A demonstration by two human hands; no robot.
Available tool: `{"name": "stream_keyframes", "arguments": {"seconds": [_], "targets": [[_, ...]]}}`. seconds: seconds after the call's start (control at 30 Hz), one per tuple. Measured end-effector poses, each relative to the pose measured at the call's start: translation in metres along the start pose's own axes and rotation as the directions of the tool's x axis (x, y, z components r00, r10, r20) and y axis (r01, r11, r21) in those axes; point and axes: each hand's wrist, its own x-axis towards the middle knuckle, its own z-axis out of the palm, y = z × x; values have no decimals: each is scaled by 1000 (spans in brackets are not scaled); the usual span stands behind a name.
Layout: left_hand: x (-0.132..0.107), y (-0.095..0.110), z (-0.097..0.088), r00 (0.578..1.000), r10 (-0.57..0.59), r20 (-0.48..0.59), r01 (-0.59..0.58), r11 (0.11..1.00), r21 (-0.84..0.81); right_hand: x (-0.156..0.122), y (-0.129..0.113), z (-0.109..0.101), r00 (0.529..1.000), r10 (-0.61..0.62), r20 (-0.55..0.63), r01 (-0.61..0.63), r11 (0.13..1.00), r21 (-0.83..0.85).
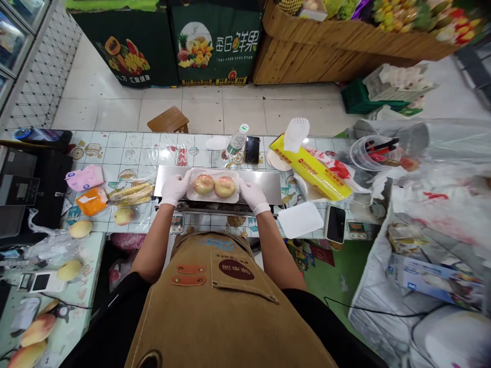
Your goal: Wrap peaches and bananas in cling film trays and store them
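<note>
A white foam tray [192,193] with two round pink-yellow fruits [215,185] under clear film rests on a steel wrapping machine [264,183] on the counter. My left hand [174,188], in a white glove, grips the tray's left end. At the tray's right end my gloved right hand [253,195] curls around the edge. Both sets of fingers are wrapped on the tray.
A yellow cling-film box [310,174], water bottle [237,141], two phones [252,149] [336,224] and an empty white tray [299,220] lie to the right. Loose fruits [124,215], bananas [130,194], orange packet [91,200] and a scale [17,190] sit left. A wooden stool [169,120] stands beyond the counter.
</note>
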Motion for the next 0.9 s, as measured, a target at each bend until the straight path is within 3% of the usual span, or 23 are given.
{"name": "stream_keyframes", "arguments": {"seconds": [0.13, 0.37, 0.6, 0.9], "targets": [[3, 6, 1, 1000, -6, -31, 6, 1000, -19, 2, -4, 3, 999, 34, 6, -34, 998, 51], [12, 10, 2, 1000, 14, 5, -14, 999, 29, 5, -3, 12, 987, 11, -159, 15, 987, 163], [11, 1, 10, 992, 70, -109, -67, 997, 33, 2, 3, 15, 920, -37, -390, 1, 996, -93], [16, -6, 15, 968, 90, -235, -51, 985, 167, 9, 11, 12, 918, -31, -396, -99, 948, -303]]}}
